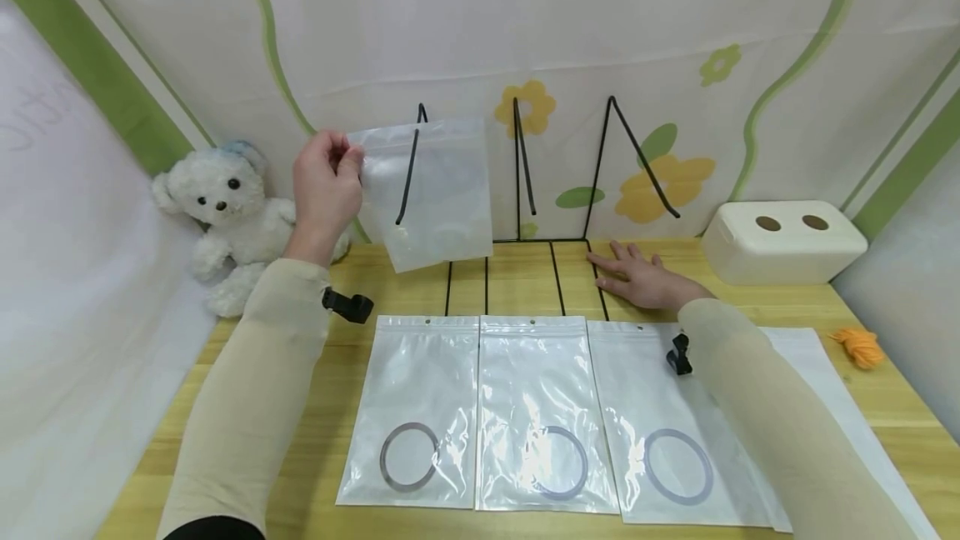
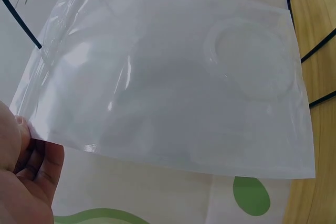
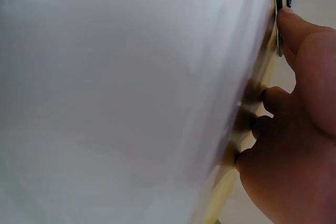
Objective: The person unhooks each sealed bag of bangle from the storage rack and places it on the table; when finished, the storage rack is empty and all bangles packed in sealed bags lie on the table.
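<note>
My left hand (image 1: 327,186) pinches the upper left corner of a whitish see-through zip bag (image 1: 442,198). The left prong of a black wire rack (image 1: 600,161) passes through the bag near its top, and the prong's tip shows in front. A faint ring (image 2: 212,45) shows inside that bag in the left wrist view. My right hand (image 1: 637,277) rests on the wooden table with fingers spread, fingertips right at the rack's base wire. Three zip bags lie in a row nearer me: a left bag (image 1: 420,373), a middle bag (image 1: 528,382) and a right bag (image 1: 622,407), each with a ring inside.
At the back left sits a white teddy bear (image 1: 240,215). A white box with two holes (image 1: 783,252) stands at the back right, and an orange bundle (image 1: 858,348) lies near the right edge. More white bags (image 1: 813,365) lie partly under my right forearm.
</note>
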Motion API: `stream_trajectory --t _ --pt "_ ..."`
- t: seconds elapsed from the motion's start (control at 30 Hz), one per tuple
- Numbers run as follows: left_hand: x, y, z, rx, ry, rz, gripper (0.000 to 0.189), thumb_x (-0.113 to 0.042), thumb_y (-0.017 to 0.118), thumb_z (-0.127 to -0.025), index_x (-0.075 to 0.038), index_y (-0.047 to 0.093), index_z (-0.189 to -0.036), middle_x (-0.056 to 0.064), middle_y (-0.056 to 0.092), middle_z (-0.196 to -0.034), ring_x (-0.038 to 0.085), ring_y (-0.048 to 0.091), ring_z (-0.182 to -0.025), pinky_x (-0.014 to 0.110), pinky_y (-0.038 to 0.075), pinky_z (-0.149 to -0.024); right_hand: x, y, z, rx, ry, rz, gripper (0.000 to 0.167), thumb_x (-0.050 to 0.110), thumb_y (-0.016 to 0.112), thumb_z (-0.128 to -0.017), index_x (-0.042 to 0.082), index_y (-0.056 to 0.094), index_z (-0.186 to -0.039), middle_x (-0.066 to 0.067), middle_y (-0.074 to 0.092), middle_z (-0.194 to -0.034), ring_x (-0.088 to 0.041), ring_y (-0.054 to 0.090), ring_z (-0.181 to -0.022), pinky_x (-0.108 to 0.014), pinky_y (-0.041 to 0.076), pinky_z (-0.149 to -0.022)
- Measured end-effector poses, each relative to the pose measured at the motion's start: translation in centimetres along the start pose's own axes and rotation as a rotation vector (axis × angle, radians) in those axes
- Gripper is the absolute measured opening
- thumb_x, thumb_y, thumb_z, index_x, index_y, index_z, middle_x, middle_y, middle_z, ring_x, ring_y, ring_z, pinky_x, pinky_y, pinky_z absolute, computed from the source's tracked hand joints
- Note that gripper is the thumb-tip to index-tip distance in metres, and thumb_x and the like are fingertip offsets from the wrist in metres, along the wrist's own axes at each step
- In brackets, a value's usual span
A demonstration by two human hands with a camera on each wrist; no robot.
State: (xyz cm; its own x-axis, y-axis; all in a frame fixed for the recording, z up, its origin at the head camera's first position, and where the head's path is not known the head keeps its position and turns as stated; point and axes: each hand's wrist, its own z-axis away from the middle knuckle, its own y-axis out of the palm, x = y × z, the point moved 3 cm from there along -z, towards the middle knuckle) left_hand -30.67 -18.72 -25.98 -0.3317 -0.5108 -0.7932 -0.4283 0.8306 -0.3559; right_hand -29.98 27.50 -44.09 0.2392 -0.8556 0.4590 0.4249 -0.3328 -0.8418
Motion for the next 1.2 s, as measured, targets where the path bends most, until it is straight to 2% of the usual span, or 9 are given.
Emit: stream_trajectory --t 0.4,0.6,0.93,1.2 --pt "-0.2 -0.5 1.0 0.036 0.02 0.028 0.017 -0.008 0.064 -0.108 0.0 0.057 -0.095 -0.002 0.054 -0.086 0.01 0.051 -0.075 0.019 0.044 -0.064 -0.5 0.5 0.1 0.007 0.014 -0.01 0.066 0.047 0.043 -0.117 0.02 0.025 -0.174 -0.031 -0.009 -0.179 -0.06 -0.015 -0.162 -0.084 -0.012 -0.121" --pt "-0.4 -1.0 1.8 0.058 0.013 0.025 0.014 -0.011 0.063 -0.11 -0.003 0.059 -0.099 -0.003 0.055 -0.089 0.011 0.052 -0.077 0.019 0.045 -0.066 -0.8 0.6 -0.1 0.006 0.007 -0.023 0.066 0.048 0.043 -0.117 0.02 0.026 -0.174 -0.03 -0.009 -0.179 -0.059 -0.015 -0.162 -0.084 -0.012 -0.12" --pt "-0.2 -1.9 3.0 0.071 0.036 0.054 0.017 -0.012 0.063 -0.109 -0.002 0.058 -0.097 -0.003 0.054 -0.085 0.013 0.05 -0.073 0.022 0.043 -0.064 -0.9 0.5 -0.2 -0.004 0.001 -0.002 0.067 0.049 0.043 -0.116 0.02 0.025 -0.174 -0.03 -0.009 -0.179 -0.06 -0.013 -0.162 -0.085 -0.011 -0.12" --pt "-0.2 -2.9 4.1 0.051 0.053 0.039 0.017 -0.011 0.064 -0.108 0.001 0.059 -0.097 -0.003 0.055 -0.083 0.012 0.05 -0.07 0.021 0.041 -0.061 -0.7 0.3 -0.4 0.003 0.005 -0.004 0.066 0.048 0.043 -0.117 0.021 0.024 -0.174 -0.03 -0.009 -0.179 -0.059 -0.015 -0.162 -0.083 -0.014 -0.12"
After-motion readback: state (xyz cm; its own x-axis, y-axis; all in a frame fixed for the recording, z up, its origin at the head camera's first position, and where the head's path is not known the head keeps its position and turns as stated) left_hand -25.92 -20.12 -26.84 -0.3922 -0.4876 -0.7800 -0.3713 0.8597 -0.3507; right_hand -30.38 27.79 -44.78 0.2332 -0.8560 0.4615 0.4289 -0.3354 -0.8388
